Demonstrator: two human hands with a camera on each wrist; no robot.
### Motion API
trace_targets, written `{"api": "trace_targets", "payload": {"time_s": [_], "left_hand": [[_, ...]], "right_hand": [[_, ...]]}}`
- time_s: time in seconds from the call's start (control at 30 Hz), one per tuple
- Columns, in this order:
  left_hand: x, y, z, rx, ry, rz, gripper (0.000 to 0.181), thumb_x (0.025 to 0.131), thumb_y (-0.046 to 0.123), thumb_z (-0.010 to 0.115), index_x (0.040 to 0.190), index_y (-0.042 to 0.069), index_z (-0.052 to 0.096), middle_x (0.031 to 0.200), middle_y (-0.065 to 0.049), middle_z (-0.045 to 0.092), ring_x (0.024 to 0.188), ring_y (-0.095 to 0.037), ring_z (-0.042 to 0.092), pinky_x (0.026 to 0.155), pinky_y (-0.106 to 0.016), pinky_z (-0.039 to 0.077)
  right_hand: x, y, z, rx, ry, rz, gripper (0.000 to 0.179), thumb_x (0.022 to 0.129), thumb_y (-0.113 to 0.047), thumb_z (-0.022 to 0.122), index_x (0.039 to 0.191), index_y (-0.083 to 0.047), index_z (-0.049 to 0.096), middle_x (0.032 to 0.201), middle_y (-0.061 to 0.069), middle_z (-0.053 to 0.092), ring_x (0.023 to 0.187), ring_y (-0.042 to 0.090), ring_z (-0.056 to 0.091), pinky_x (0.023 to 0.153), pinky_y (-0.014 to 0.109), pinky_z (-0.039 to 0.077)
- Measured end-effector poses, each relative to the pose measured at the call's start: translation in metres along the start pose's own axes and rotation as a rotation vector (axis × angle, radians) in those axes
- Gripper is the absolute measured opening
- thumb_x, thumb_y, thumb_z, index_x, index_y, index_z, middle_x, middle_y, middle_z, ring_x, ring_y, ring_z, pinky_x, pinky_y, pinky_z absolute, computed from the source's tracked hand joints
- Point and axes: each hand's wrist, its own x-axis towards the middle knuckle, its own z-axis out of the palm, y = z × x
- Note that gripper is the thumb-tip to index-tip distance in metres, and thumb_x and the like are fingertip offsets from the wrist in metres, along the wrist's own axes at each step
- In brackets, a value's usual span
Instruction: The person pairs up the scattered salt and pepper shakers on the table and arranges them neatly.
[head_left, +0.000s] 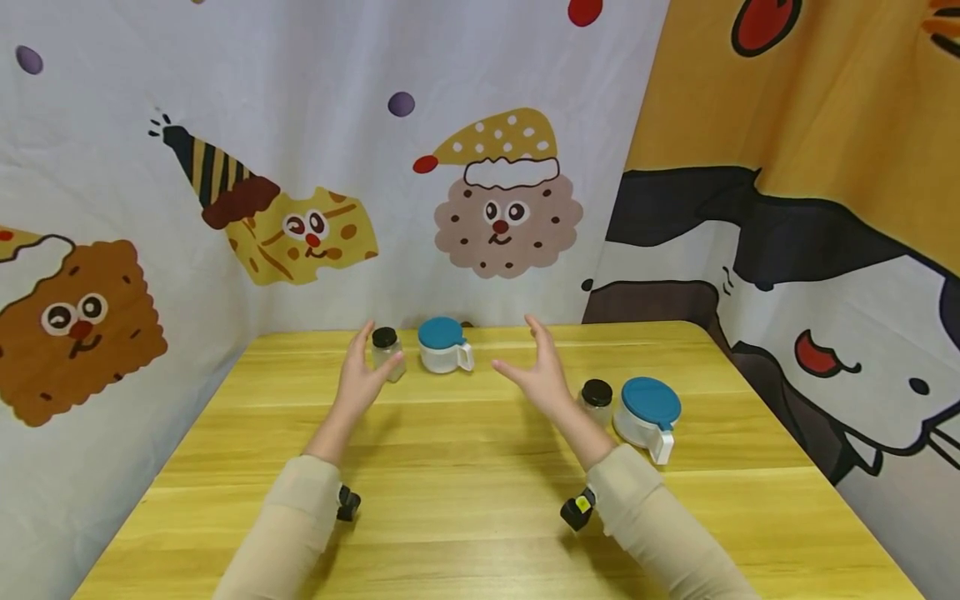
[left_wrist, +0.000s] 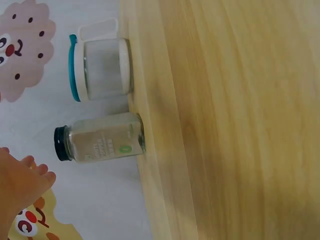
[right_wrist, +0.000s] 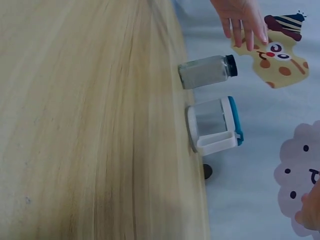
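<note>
My left hand (head_left: 362, 379) is raised over the back left of the table, fingers apart and holding nothing. It is nearest to a glass jar (head_left: 387, 367) with a black lid, and its thumb overlaps that jar in the head view. In the left wrist view, the fingers (left_wrist: 44, 172) are beside the lid, apart from the jar (left_wrist: 105, 140). Beside this jar stands a blue-lidded container (head_left: 442, 354) with a white handle. My right hand (head_left: 542, 377) hovers with thumb and fingers spread, holding nothing. Near its wrist are a second black-lidded jar (head_left: 596, 400) and a second blue-lidded container (head_left: 647, 421).
The wooden table (head_left: 450, 533) ends at the back against a printed curtain (head_left: 322, 75) with cartoon figures. Small black devices hang at the left wrist (head_left: 348, 503) and the right wrist (head_left: 577, 508). Both jars and both containers stand upright.
</note>
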Motion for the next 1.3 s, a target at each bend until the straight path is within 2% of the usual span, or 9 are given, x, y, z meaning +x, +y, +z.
{"api": "trace_targets", "payload": {"time_s": [0.23,0.43,0.63,0.77,0.97,1.3], "left_hand": [[0.005,-0.007,-0.001,-0.003,-0.002,-0.031,0.081,0.090,0.029,0.069,0.151,0.002,0.021,0.153,-0.016,0.025,0.139,-0.034,0.021,0.111,-0.048,0.019],[0.010,-0.013,0.001,-0.006,0.006,-0.039,0.081,0.090,0.026,0.069,0.150,0.000,0.022,0.152,-0.018,0.026,0.139,-0.035,0.023,0.111,-0.047,0.019],[0.014,-0.017,0.002,-0.014,0.005,-0.059,0.082,0.090,0.032,0.068,0.151,0.002,0.022,0.152,-0.017,0.027,0.139,-0.033,0.022,0.111,-0.047,0.020],[0.017,-0.018,0.002,-0.017,0.019,-0.073,0.080,0.091,0.033,0.068,0.150,0.002,0.024,0.151,-0.017,0.029,0.139,-0.033,0.024,0.111,-0.047,0.021],[0.021,-0.017,0.003,-0.036,0.025,-0.077,0.078,0.091,0.029,0.068,0.150,0.002,0.025,0.150,-0.018,0.031,0.138,-0.034,0.024,0.110,-0.049,0.021],[0.027,-0.020,0.008,-0.072,0.032,-0.089,0.076,0.090,0.029,0.069,0.150,0.005,0.028,0.150,-0.015,0.033,0.138,-0.030,0.026,0.110,-0.046,0.023]], "right_hand": [[0.007,0.003,0.008,0.003,0.001,0.025,0.094,0.080,-0.036,0.079,0.153,-0.025,0.020,0.155,0.002,0.022,0.138,0.029,0.024,0.106,0.057,0.024],[0.013,0.008,0.017,0.010,-0.004,0.030,0.095,0.079,-0.036,0.079,0.153,-0.025,0.021,0.155,0.003,0.023,0.138,0.029,0.025,0.106,0.057,0.025],[0.016,0.012,0.026,0.032,-0.018,0.026,0.095,0.078,-0.037,0.080,0.153,-0.024,0.022,0.155,0.003,0.023,0.138,0.029,0.025,0.106,0.055,0.026],[0.018,0.014,0.031,0.024,-0.016,0.020,0.095,0.078,-0.037,0.080,0.152,-0.022,0.023,0.154,0.003,0.025,0.138,0.028,0.026,0.107,0.053,0.026],[0.024,0.019,0.040,0.035,-0.006,0.026,0.094,0.079,-0.029,0.081,0.152,-0.018,0.023,0.154,0.004,0.025,0.137,0.028,0.026,0.107,0.052,0.026],[0.032,0.017,0.058,0.052,-0.015,0.049,0.094,0.079,-0.027,0.081,0.152,-0.013,0.024,0.153,0.007,0.027,0.136,0.030,0.028,0.107,0.050,0.028]]}}
